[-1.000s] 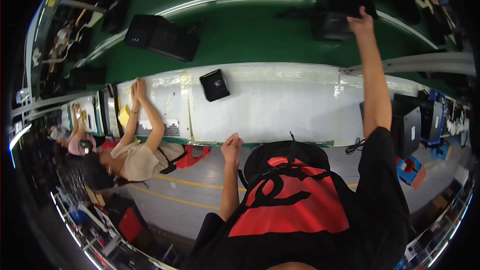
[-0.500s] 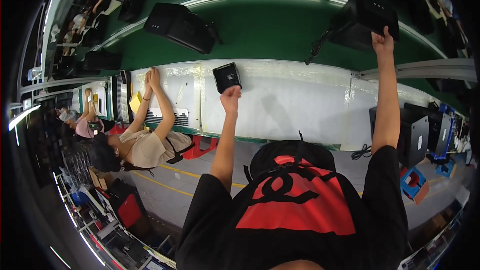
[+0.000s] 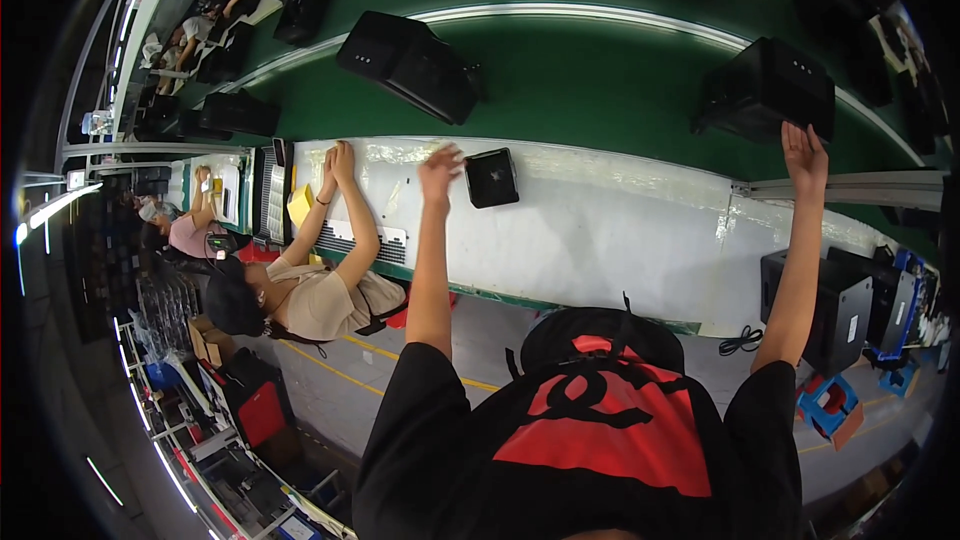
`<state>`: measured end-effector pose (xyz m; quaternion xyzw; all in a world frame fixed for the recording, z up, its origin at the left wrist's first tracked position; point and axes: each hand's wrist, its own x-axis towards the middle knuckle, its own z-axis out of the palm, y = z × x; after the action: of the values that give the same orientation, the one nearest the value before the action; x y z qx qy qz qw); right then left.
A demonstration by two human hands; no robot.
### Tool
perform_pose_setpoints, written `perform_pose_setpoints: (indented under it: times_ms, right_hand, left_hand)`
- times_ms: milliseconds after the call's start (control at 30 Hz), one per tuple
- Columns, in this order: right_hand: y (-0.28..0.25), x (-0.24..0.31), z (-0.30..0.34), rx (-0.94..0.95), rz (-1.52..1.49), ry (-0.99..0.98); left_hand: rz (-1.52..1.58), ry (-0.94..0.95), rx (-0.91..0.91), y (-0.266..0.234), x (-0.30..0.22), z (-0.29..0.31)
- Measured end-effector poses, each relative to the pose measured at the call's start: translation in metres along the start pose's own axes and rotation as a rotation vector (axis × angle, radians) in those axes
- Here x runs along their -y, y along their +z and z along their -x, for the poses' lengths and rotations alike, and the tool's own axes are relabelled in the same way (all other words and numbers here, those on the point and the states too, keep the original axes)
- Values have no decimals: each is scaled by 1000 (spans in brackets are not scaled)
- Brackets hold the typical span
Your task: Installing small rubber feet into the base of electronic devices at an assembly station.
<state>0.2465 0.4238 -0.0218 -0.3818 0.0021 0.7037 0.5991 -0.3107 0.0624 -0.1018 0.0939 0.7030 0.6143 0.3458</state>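
My left hand (image 3: 440, 172) is over the white bench, fingers apart and slightly blurred, holding nothing. Just right of it lies a small square black tray (image 3: 492, 178), holding little bits too small to name. Out to the right, my right hand (image 3: 805, 153) reaches to a black boxy device (image 3: 775, 90) with a row of small light dots, standing on the green belt. The fingers of that hand are stretched out against its near edge, not wrapped round it.
A similar black device (image 3: 410, 65) stands on the green belt (image 3: 590, 80) to the left. A co-worker (image 3: 330, 295) sits at the white bench (image 3: 620, 230), arms on it. Black boxes (image 3: 838, 318) stand at the right. A metal rail (image 3: 850, 188) runs beside my right wrist.
My left hand has gone from the tray's near edge to its left side, and its fingers have spread. My right hand's fingers have straightened at the device. The whole view has shifted.
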Motion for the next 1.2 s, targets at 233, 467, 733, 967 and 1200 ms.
perform_pose_setpoints:
  times_ms: [233,467,733,967,1200]
  right_hand:
    - [9,15,0,130,-106,98]
    - [30,9,-13,116,-95,121]
    - [18,30,-29,71,-35,36]
    - [15,-2,9,161,331,-98]
    - [-111,-35,141,178,823,83]
  left_hand:
    - [312,181,-259,-45,-146,-129]
    - [75,64,-440,-81,-163,-210]
    - [-1177,1107,-134,20,-208,-158]
    - [-1759,919,473,20,-222,-252]
    - [-1716,807,431,52,-219,-269]
